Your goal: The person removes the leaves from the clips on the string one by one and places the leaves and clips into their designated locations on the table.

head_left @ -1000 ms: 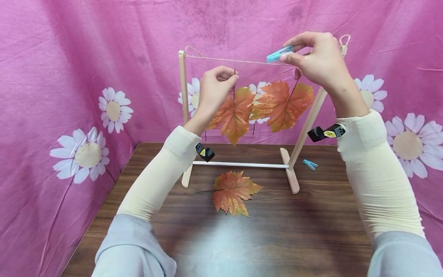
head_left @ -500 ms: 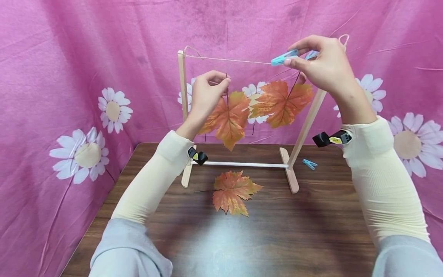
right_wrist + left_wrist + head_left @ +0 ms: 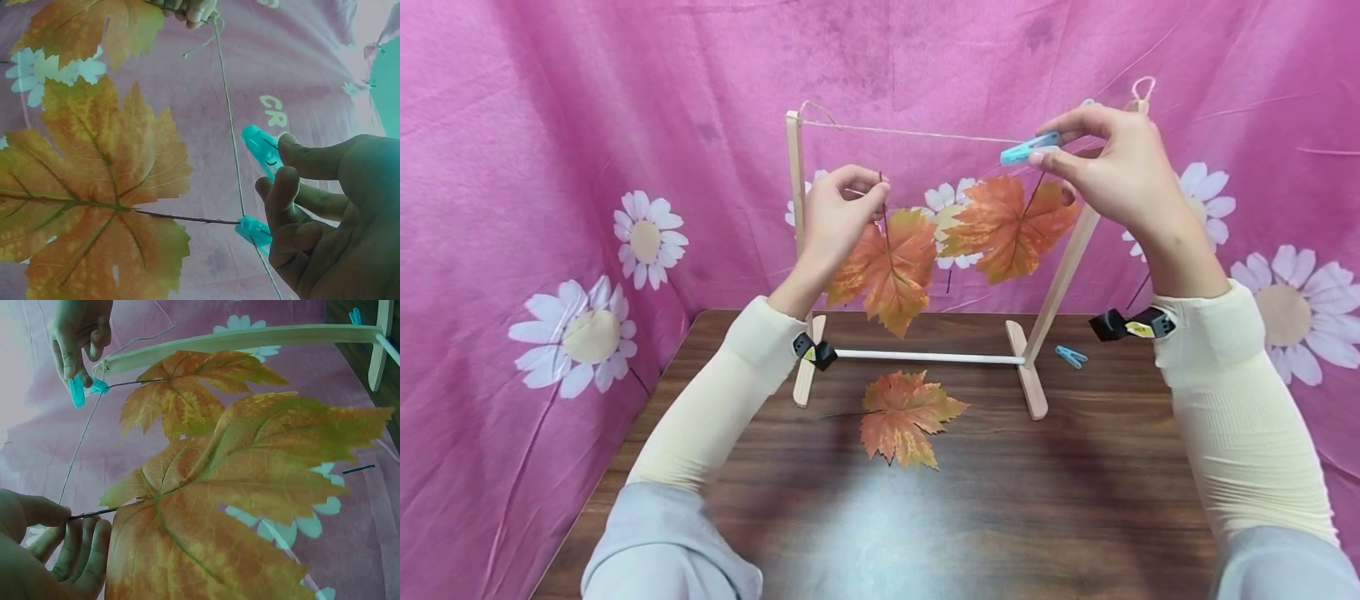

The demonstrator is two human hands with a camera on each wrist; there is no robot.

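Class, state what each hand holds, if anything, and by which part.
The left hand pinches an orange-and-yellow lobed leaf by its thin dark stem. The right hand pinches a light-blue plastic clothespin by one end.

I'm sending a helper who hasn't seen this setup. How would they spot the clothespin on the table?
On the brown table, find the wooden stand and, in the head view, its right foot. Just right of that foot lies the blue clothespin; it alone rests on the table, while the right hand pinches another clothespin and a third clips a leaf stem to the string.
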